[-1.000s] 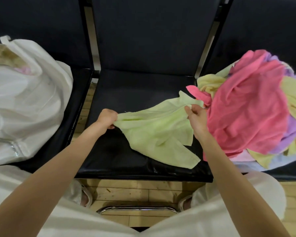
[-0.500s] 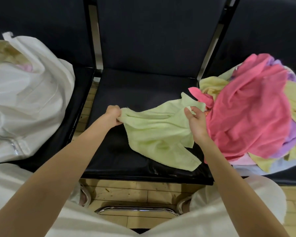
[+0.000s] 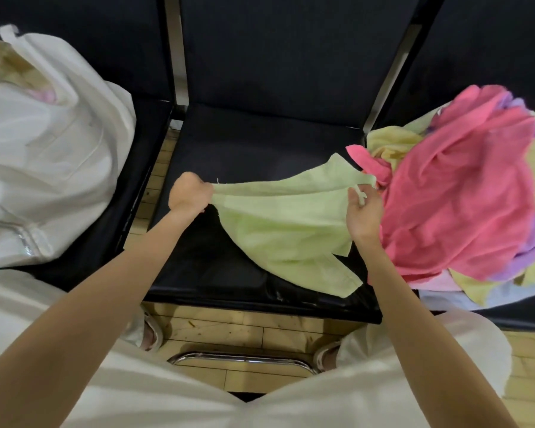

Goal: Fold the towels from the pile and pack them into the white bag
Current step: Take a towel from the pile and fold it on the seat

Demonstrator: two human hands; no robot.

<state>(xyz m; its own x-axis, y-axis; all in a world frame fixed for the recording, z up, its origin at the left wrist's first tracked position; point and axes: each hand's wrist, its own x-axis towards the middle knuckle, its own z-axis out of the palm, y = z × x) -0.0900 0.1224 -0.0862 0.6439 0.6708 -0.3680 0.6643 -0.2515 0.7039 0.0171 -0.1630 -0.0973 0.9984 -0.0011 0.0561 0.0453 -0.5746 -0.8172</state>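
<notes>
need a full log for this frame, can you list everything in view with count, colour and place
green towel: 1, light green, spread over the middle seat, held at both ends
towel pile: 1 heap, pink on top with yellow, purple and pale blue beneath, on the right seat
white bag: 1, white, on the left seat, mouth open, something pink and pale yellow inside
seats: 3, black, in a row with metal uprights between them
floor: light wood planks, below the seats
chrome bar: 1, silver, low by the floor
sandalled feet: 2, white sandals, on the floor
hands: left hand grips the towel's left end; right hand pinches its right edge
</notes>
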